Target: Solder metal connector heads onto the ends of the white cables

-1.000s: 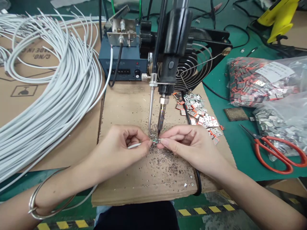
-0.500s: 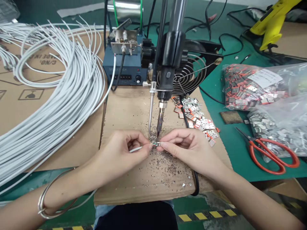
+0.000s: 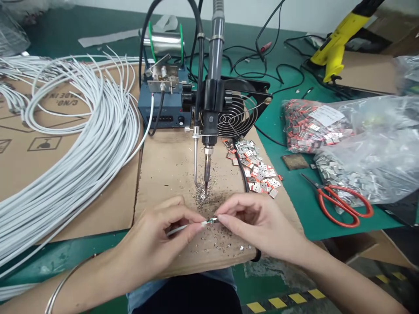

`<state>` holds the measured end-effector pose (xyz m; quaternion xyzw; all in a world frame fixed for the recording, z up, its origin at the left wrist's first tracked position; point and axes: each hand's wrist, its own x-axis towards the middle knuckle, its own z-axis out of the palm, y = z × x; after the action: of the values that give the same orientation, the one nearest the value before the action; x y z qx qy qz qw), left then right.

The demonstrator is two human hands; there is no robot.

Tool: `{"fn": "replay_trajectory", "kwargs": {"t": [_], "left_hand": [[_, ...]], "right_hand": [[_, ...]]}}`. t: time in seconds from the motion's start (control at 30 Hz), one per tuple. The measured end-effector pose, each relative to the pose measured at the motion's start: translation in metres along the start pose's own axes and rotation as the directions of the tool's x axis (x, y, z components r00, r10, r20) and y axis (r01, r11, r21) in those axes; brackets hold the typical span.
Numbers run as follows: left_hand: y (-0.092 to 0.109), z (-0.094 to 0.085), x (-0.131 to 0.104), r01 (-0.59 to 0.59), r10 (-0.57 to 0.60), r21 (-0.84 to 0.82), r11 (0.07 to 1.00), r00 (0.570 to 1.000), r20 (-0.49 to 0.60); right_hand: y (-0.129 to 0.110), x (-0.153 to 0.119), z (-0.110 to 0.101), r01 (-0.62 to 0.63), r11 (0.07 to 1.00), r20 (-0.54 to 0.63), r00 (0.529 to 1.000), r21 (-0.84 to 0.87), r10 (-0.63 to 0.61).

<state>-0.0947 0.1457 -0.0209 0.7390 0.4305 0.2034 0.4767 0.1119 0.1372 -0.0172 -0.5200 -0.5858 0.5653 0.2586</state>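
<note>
My left hand [image 3: 170,226] pinches a white cable [image 3: 178,229] close to its end, where thin coloured wires show at the fingertips. Between finger and thumb of my right hand [image 3: 252,220] is a small metal USB connector [image 3: 214,220], its end meeting the wires. Whether every wire is joined to it is too small to tell. Just beyond both hands, the soldering iron [image 3: 207,168] points down from its stand, its tip apart from the connector. A thin metal feed tube [image 3: 195,161] runs beside the iron, above scattered solder bits [image 3: 202,194] on the cardboard [image 3: 163,170].
A large bundle of white cables [image 3: 98,144] lies left. Behind stand a blue solder feeder [image 3: 163,113], a solder spool [image 3: 165,43] and a fan [image 3: 229,117]. Loose USB connectors [image 3: 258,172], red-handled scissors [image 3: 343,205], bagged parts [image 3: 317,124] and a yellow tool [image 3: 334,48] are right.
Both hands have drawn the cable end and connector back toward me, away from the iron's tip. The camera view has shifted, so the bench sits differently in the picture.
</note>
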Motion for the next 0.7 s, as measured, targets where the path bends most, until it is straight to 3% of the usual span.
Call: {"fn": "replay_trajectory", "kwargs": {"t": [0.03,0.1,0.17,0.23,0.5,0.63,0.7], "left_hand": [[0.0,0.0,-0.001,-0.023,0.022,0.035,0.999,1.0,0.007],[0.0,0.0,-0.003,-0.07,0.07,0.081,0.994,0.998,0.0],[0.0,0.001,-0.004,-0.105,0.106,0.103,0.989,0.994,-0.011],[0.0,0.002,-0.006,-0.126,0.129,0.108,0.986,0.992,-0.016],[0.004,0.001,-0.005,-0.092,0.088,0.105,0.99,0.995,0.049],[0.006,0.001,-0.004,-0.071,0.065,0.085,0.994,0.995,0.074],[0.006,0.002,-0.004,-0.066,0.063,0.078,0.995,0.997,0.049]], "right_hand": [[0.0,-0.002,-0.001,0.161,0.976,-0.03,0.985,-0.149,-0.167],[-0.002,-0.007,-0.002,0.446,0.784,0.024,0.875,-0.432,-0.484],[-0.002,-0.01,-0.003,0.588,0.561,0.157,0.758,-0.582,-0.633],[-0.001,-0.012,-0.004,0.616,0.453,0.238,0.725,-0.645,-0.646],[0.0,-0.011,-0.006,0.634,0.26,0.418,0.712,-0.728,-0.565],[-0.006,-0.01,-0.007,0.664,0.2,0.471,0.68,-0.72,-0.562],[-0.005,-0.009,-0.004,0.662,0.224,0.437,0.673,-0.715,-0.596]]}}
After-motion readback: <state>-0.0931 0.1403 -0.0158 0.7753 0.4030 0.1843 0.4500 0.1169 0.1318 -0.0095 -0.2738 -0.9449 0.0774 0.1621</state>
